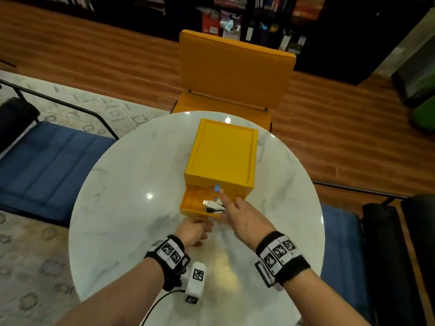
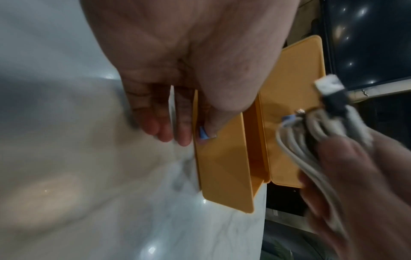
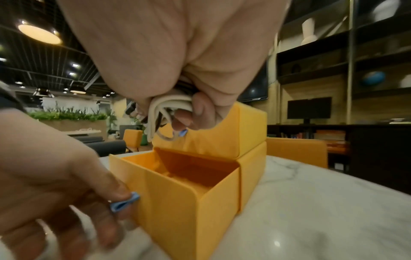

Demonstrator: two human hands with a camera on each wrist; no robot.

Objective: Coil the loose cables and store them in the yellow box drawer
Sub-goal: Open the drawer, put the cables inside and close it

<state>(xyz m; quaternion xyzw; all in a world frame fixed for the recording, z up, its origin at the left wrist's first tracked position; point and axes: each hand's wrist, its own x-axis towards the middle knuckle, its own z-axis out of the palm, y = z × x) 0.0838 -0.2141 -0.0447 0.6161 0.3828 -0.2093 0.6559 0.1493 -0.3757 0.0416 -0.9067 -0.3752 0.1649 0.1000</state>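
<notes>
A yellow box [image 1: 221, 156] stands on the round marble table [image 1: 117, 208], its bottom drawer [image 1: 190, 201] pulled out toward me. My right hand [image 1: 237, 212] grips a coiled bundle of white and black cables [image 1: 213, 205] just above the open drawer, index finger stretched toward the box front. A USB plug [image 1: 205, 202] sticks out of the bundle. The right wrist view shows the cables [image 3: 162, 112] folded in the fingers over the bare drawer [image 3: 177, 176]. My left hand [image 1: 195, 229] pinches the drawer front [image 2: 224, 167], thumb on the panel.
A yellow chair [image 1: 235, 74] stands behind the table, with blue seats at the left [image 1: 47, 161] and right [image 1: 341, 255]. A white marker-tagged device [image 1: 195, 283] with a black lead lies near my left wrist. Dark bookshelves line the far wall.
</notes>
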